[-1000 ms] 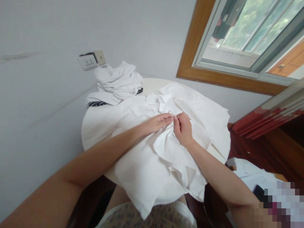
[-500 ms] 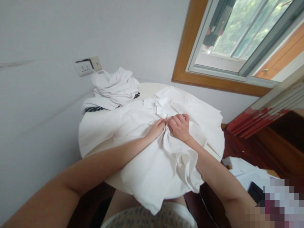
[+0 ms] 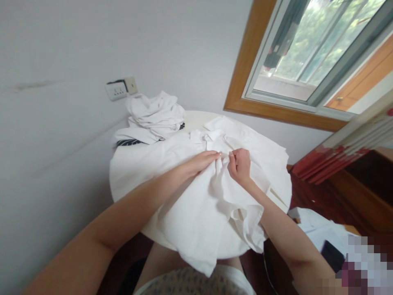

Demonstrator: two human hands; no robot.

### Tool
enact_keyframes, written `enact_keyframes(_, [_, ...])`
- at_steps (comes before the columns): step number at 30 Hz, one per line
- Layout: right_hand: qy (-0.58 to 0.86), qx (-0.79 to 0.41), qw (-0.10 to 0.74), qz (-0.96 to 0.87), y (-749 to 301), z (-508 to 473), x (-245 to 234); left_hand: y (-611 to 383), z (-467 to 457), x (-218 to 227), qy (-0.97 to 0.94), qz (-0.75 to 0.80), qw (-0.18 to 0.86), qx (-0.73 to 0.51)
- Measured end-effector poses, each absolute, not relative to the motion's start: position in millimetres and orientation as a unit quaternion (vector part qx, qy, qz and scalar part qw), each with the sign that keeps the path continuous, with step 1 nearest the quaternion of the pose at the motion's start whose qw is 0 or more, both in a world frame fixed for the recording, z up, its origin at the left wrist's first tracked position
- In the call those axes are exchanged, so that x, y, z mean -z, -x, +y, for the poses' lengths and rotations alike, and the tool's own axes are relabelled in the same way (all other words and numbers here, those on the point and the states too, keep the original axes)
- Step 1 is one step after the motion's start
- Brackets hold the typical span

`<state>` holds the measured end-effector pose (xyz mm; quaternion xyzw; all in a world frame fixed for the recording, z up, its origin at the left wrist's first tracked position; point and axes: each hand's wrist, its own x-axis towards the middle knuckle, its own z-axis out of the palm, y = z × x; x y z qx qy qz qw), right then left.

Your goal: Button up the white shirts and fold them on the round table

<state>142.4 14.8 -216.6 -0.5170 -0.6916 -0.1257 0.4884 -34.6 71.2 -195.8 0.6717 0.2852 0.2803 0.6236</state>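
Observation:
A white shirt [image 3: 193, 221] with a collar lies spread over a round white table [image 3: 123, 164], its lower part hanging past the front edge. Near the collar, my left hand [image 3: 206, 159] pinches a gathered bit of the shirt's cloth between thumb and fingers. Just to its right, my right hand [image 3: 240, 164] is closed on the same cloth, with a small gap between the two hands. Folds run down from the pinched spot toward me. Any button between the fingertips is too small to make out.
Crumpled white cloth [image 3: 156, 116] sits at the table's back left, with dark striped fabric under it. A wall socket [image 3: 116, 90] is behind it. Papers [image 3: 313, 225] and a dark phone-like object [image 3: 332, 256] lie low on the right, near a red-and-white curtain [image 3: 322, 159].
My hands have moved slightly apart, the right one shifting right and turning more upright. My left fingers lie straighter along the cloth. The view has shifted a little.

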Motion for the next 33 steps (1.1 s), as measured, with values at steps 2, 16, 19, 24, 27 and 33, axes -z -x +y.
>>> enact_keyframes(2, [0.545,-0.068,0.513,-0.660,-148,15,214,51,81,188,-0.745,0.282,0.562,-0.222])
enact_keyframes(16, [0.773,0.058,0.061,-0.629,-176,147,171,88,128,214,-0.769,0.602,-0.053,-0.209])
enact_keyframes(19, [0.804,0.017,-0.022,-0.593,-168,158,174,94,129,215,-0.754,0.626,-0.054,-0.193])
enact_keyframes(24, [0.776,-0.013,0.017,-0.630,-160,150,153,102,134,211,-0.747,0.647,0.015,-0.149])
enact_keyframes(27, [0.714,-0.026,0.145,-0.685,-148,130,133,103,135,207,-0.752,0.650,0.042,-0.103])
enact_keyframes(33, [0.608,-0.148,0.293,-0.723,-113,81,128,103,134,200,-0.787,0.601,0.085,-0.110])
